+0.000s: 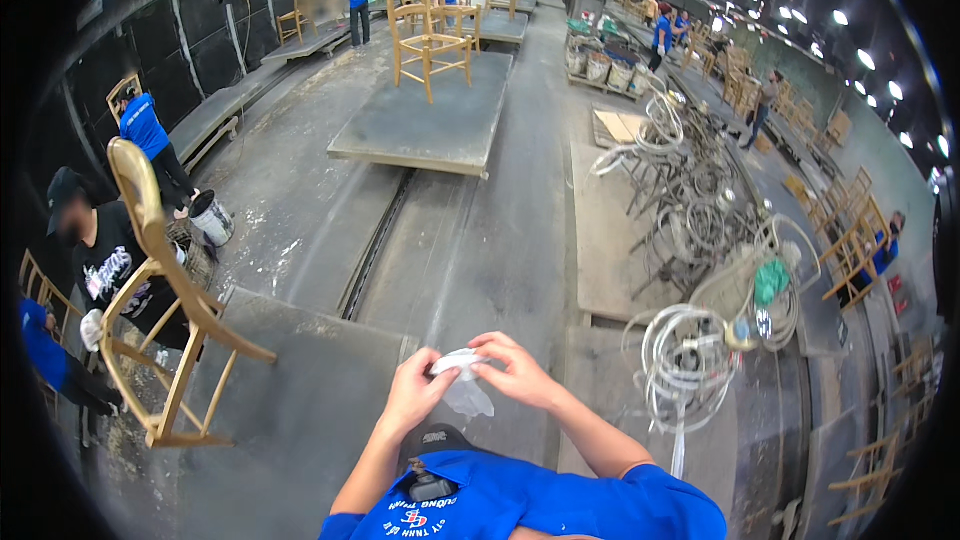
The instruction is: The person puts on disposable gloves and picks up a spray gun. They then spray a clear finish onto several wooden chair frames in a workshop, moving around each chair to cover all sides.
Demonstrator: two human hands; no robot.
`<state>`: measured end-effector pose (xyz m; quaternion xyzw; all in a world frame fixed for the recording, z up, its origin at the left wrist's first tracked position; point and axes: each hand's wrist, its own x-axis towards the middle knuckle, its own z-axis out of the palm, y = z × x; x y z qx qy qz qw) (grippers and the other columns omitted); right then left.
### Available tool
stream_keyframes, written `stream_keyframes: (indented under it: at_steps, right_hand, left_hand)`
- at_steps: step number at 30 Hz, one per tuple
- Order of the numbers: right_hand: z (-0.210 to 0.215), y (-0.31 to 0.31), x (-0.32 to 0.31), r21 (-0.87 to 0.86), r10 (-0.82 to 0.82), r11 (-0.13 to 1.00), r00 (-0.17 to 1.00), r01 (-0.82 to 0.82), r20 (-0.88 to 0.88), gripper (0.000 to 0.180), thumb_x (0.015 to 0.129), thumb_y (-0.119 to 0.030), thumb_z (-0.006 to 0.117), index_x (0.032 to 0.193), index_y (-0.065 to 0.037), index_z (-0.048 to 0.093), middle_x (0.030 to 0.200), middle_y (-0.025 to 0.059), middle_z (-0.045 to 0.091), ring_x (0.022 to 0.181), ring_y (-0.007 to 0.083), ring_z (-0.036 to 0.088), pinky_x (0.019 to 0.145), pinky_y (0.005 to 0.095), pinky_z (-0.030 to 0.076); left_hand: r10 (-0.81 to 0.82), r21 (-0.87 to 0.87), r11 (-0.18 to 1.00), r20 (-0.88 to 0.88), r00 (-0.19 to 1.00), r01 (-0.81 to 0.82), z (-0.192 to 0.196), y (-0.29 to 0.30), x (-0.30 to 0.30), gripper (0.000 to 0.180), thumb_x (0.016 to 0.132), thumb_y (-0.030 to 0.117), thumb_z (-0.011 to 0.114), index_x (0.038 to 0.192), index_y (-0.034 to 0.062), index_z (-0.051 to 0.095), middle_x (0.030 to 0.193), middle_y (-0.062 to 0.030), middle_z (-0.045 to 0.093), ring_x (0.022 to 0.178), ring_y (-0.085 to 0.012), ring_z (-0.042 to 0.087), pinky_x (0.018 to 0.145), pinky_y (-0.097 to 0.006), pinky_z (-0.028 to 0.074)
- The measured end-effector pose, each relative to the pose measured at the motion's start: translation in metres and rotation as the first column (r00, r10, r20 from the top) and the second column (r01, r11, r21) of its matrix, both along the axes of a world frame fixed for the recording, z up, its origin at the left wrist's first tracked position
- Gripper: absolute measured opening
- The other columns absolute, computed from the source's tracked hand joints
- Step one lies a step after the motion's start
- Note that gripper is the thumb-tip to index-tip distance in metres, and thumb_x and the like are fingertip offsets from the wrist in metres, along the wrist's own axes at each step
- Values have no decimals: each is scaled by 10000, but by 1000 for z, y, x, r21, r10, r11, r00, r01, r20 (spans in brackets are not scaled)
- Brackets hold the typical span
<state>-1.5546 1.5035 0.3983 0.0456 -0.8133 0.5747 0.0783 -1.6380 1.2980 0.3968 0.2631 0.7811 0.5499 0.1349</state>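
Note:
In front of my chest, my left hand [413,390] and my right hand [518,372] pinch a crumpled white sheet [468,399] between them. It is thin and partly see-through, and its lower end hangs loose below my fingers. Whether it is cloth or plastic I cannot tell. Both hands have their fingers closed on its upper edge. To the left of my hands, a wooden chair frame [150,210] stands tilted over a grey platform [300,370]. A co-worker in a black shirt [105,255] is beside it, a white-gloved hand [92,330] at the chair.
Ahead, a chair frame [430,55] stands on another platform [430,130] over a floor track [380,240]. Coiled clear hoses [690,365] and metal stands crowd the right. A bucket [212,218] sits at left. Several co-workers are farther off among more chairs.

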Motion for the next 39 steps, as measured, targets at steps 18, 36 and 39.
stream_keyframes:
  at_steps: [18,36,39]
  right_hand:
    - [-10,378,-264,-195,-329,916,935,349,128,177,991,-61,545,1091,-40,689,1386,118,564,1243,218,550,1023,358,453]
    - [38,798,-699,-324,-354,871,929,369,107,244,1053,-212,540,1159,-16,641,1153,80,698,1028,149,638,889,298,488]
    - [8,856,-762,-275,-393,862,904,426,169,236,1053,-201,537,1158,-17,640,1135,82,704,1017,147,644,883,294,489]
  left_hand:
    - [-756,9,568,-391,525,823,22,418,-377,144,908,136,653,1009,35,674,1176,-141,635,1160,-349,575,1022,-445,426]
    - [163,500,820,259,952,-277,23,729,-780,187,1063,199,504,1043,38,596,934,9,634,851,-69,571,764,-248,483]
    - [215,516,734,441,871,-442,-10,767,-858,206,1065,210,458,1075,37,569,977,-26,638,897,-102,612,813,-291,514]
